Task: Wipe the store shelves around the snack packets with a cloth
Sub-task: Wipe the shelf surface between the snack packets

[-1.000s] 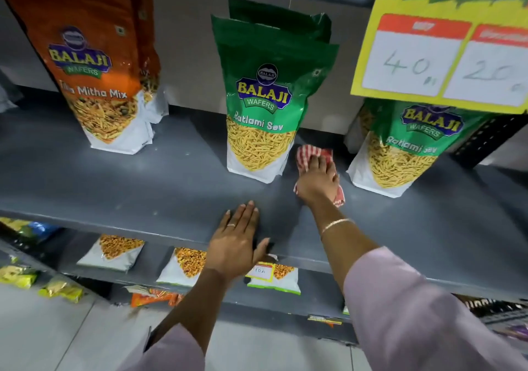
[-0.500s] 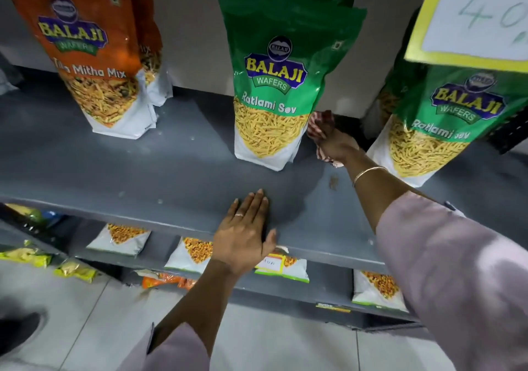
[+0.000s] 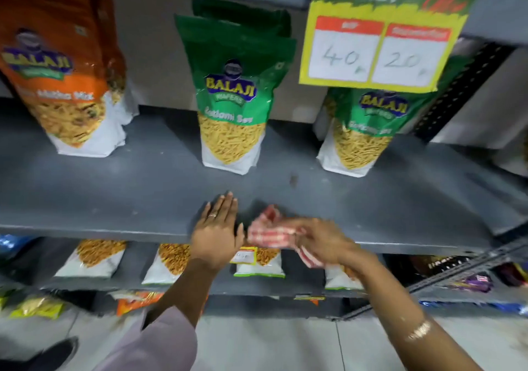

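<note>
A grey metal shelf [image 3: 120, 196] carries an orange Balaji packet [image 3: 61, 85] at the left, a green Balaji packet [image 3: 233, 105] in the middle and another green packet [image 3: 363, 130] at the right. My left hand [image 3: 218, 230] lies flat, fingers apart, on the shelf's front edge. My right hand [image 3: 323, 240] is blurred and grips a red-and-white checked cloth [image 3: 270, 232] at the front edge, just right of the left hand. A small dark spot [image 3: 293, 180] sits on the shelf between the two green packets.
A yellow price sign [image 3: 377, 50] reading 40 and 20 hangs from the shelf above, in front of the right packet. Lower shelves [image 3: 217, 285] hold several flat snack packets. A perforated upright [image 3: 463, 85] stands at the right. Grey floor lies below.
My right hand has pulled the cloth from the back of the shelf, beside the middle green packet, forward to the front edge. My left hand has stayed flat in place.
</note>
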`<act>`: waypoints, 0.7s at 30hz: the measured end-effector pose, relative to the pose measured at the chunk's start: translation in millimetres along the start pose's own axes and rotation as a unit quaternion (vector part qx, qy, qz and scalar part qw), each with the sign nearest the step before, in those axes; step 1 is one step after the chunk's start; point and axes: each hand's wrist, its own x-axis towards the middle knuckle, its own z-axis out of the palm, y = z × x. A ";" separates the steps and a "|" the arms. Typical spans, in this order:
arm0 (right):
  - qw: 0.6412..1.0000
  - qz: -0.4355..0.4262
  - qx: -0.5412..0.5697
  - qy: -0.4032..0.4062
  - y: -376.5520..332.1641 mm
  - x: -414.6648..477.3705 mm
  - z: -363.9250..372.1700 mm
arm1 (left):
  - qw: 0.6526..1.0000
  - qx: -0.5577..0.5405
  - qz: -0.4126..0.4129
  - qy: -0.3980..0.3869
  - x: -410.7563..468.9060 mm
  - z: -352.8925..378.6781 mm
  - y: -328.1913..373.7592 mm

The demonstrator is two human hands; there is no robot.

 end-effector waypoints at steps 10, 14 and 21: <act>0.984 0.036 -0.085 0.152 -22.6 51.5 29.1 | 1.000 -0.001 -0.006 -0.014 -0.6 2.2 0.4; 0.972 0.071 -0.111 0.194 -8.4 50.8 25.4 | 1.000 0.001 -0.003 -0.005 -1.0 3.7 -1.0; 0.894 0.347 -0.076 0.274 127.8 18.9 -14.5 | 1.000 -0.016 -0.006 0.003 -1.6 5.9 -2.2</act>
